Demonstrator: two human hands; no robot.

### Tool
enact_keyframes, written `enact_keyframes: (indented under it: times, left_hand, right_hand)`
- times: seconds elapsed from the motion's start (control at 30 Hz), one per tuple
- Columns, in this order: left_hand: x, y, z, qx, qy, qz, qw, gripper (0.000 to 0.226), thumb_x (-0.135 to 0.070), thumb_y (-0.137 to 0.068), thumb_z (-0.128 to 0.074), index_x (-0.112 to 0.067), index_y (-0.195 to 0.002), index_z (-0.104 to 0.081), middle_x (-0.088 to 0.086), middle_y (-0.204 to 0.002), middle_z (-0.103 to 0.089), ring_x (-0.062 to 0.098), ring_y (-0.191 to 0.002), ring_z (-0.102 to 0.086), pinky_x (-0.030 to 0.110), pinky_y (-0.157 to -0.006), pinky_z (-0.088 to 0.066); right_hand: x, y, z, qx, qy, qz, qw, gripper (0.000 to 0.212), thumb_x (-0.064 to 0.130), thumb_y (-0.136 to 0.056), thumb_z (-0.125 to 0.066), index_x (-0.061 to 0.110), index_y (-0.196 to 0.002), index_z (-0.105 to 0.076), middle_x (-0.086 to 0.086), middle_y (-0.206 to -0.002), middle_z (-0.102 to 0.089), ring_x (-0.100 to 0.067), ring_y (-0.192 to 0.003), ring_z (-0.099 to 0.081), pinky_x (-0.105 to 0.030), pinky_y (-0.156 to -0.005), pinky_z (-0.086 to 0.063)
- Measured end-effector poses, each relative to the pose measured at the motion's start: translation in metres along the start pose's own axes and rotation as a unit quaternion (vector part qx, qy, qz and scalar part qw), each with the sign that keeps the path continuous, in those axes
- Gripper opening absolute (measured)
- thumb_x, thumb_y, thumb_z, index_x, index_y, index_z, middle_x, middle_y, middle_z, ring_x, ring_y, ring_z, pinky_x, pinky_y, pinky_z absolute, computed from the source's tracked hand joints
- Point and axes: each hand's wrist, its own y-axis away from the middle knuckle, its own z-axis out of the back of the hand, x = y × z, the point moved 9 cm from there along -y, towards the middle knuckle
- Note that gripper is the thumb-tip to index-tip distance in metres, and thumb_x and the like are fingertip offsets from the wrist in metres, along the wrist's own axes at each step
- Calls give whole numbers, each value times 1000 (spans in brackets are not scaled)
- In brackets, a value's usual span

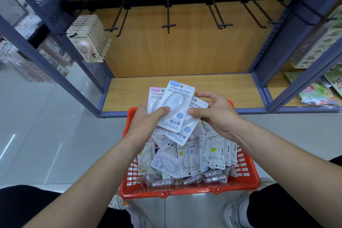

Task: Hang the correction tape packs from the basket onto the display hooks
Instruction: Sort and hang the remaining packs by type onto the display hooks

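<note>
Above the red basket I hold a fanned bunch of white and blue correction tape packs. My left hand grips the bunch from the left, thumb on the front pack. My right hand pinches the rightmost pack by its edge. More packs fill the basket. Black display hooks stick out from a rail on the wooden back panel, bare except the far left one, which carries several pink packs.
A low wooden shelf lies just beyond the basket, framed by blue perforated metal uprights. Neighbouring bays hold stationery at left and colourful sticker sheets at right. My knees and shoes flank the basket on the grey tiled floor.
</note>
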Motion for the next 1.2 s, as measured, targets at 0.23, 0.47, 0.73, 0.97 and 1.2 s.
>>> enact_keyframes:
  times: [0.23,0.47,0.73,0.97,1.2]
  left_hand:
    - [-21,6,12,-15,21,-12,1000,36,-16,-88,-71,-20,-123,-64,11,-108,-77,26,-87,-76,35,-67,-58]
    - [-43,28,8,-3,-22,-56,998,47,-30,-76,-68,-24,-122,-64,7,-110,-76,29,-96,-74,48,-80,-60]
    - [-76,41,57,-51,-59,-81,994,29,-27,-79,-71,-24,-108,-68,-4,-96,-77,19,-86,-74,33,-71,-57]
    - [-89,28,143,-90,-107,-84,987,35,-24,-80,-75,-23,-114,-68,1,-95,-77,16,-75,-76,39,-63,-63]
    - [-93,-6,194,-135,-52,-100,984,27,-18,-86,-75,-24,-112,-68,-5,-95,-77,13,-78,-75,26,-62,-56]
  right_hand:
    - [15,8,-5,24,-87,1,996,43,-16,-83,-68,-6,-124,-60,-22,-115,-74,-29,-94,-74,-37,-82,-61]
    - [31,21,-28,29,-18,50,998,26,10,-100,-63,13,-125,-65,-16,-115,-75,-35,-101,-73,-48,-84,-59]
    - [43,41,-82,143,35,63,987,50,-7,-90,-70,19,-131,-62,-15,-116,-75,-35,-103,-73,-49,-86,-59]
    - [63,-14,-97,41,58,70,995,17,16,-88,-78,2,-96,-73,-15,-91,-77,-29,-80,-72,-47,-77,-59]
    - [90,-86,-163,5,175,149,973,11,24,-100,-67,15,-105,-71,2,-93,-79,-9,-77,-74,-23,-62,-57]
